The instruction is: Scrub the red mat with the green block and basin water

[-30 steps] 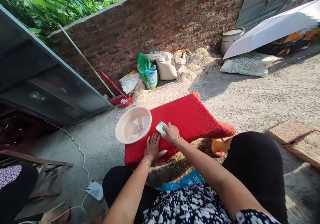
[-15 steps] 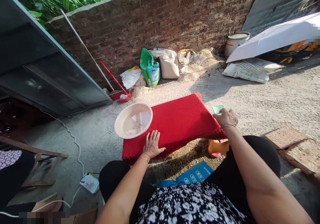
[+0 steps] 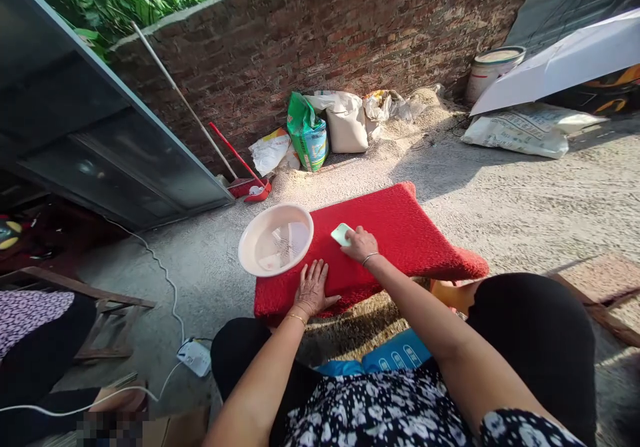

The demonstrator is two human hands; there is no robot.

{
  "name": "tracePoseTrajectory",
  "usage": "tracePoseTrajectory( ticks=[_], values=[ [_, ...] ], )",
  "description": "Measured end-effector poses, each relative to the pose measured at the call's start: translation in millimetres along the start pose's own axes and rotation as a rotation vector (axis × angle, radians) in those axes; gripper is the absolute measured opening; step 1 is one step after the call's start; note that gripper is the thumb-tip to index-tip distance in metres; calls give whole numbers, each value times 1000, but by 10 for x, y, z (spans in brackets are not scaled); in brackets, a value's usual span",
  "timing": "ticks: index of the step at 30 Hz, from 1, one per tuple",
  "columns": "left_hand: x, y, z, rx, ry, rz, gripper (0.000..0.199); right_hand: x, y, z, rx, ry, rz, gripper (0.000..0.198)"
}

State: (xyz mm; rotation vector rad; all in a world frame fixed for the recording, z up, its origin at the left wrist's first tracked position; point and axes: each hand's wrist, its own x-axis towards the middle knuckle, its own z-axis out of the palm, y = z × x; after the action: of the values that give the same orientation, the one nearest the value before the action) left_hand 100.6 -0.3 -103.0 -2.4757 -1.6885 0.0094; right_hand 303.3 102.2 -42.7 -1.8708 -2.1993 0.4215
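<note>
A red, fuzzy cloth covers a low, flat surface in front of me. My left hand lies flat on its near left part, fingers spread, holding nothing. Over the middle of the cloth, my right hand is closed on a flat, pale green piece with rounded corners; its kind I cannot make out. The fingers hide its near end. Beside my left hand, a pale round basin with clear water rests on the cloth's left end.
Several sacks, among them a green bag, stand along the brick wall. A red dustpan is left of them. A white cable runs to a power strip. Another person sits at left near a wooden stool.
My right hand has moved left with the pale green piece, from the cloth's right edge to its middle. My left hand stays on the cloth. The view has shifted slightly.
</note>
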Motion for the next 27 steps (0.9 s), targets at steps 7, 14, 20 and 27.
tracePoseTrajectory(
  ticks=[7, 14, 20, 27],
  values=[
    [-19, -4, 38, -41, 38, 15, 94, -35, 1465, -524, -2, 71, 460, 47],
    [-25, -2, 34, -47, 28, 11, 96, -193, 1852, -792, -12, 159, 637, 48],
    [-24, -4, 28, -32, 12, 12, 95, 45, 628, -353, 21, 95, 231, 42],
    [-25, -16, 93, -11, -3, 2, 97, 326, -329, -6, 7, -9, -32, 37]
  ],
)
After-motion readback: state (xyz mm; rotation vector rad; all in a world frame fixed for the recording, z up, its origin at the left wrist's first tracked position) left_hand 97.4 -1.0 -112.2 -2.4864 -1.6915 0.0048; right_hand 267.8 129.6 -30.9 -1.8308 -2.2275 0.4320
